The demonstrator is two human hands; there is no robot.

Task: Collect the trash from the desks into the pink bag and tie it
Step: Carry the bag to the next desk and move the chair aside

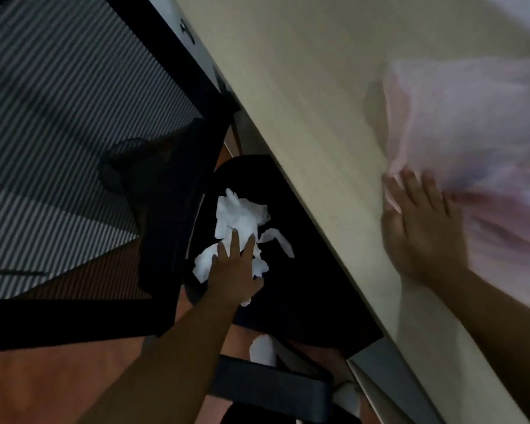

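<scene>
Crumpled white tissues [240, 217] lie in a dark bin or seat under the desk edge. My left hand [234, 269] reaches down onto them, fingers spread over the lower part of the pile and touching it; a firm grasp does not show. The pink bag [471, 123], thin and translucent, lies blurred on the pale desk [303, 87] at the right. My right hand [419, 228] presses on the bag's edge, pinching its plastic near the fingertips.
A black office chair with a mesh back [58, 102] stands at the left, its armrest [270, 390] low in the middle. A white scrap [262, 350] lies on the reddish floor [43, 387] below the bin.
</scene>
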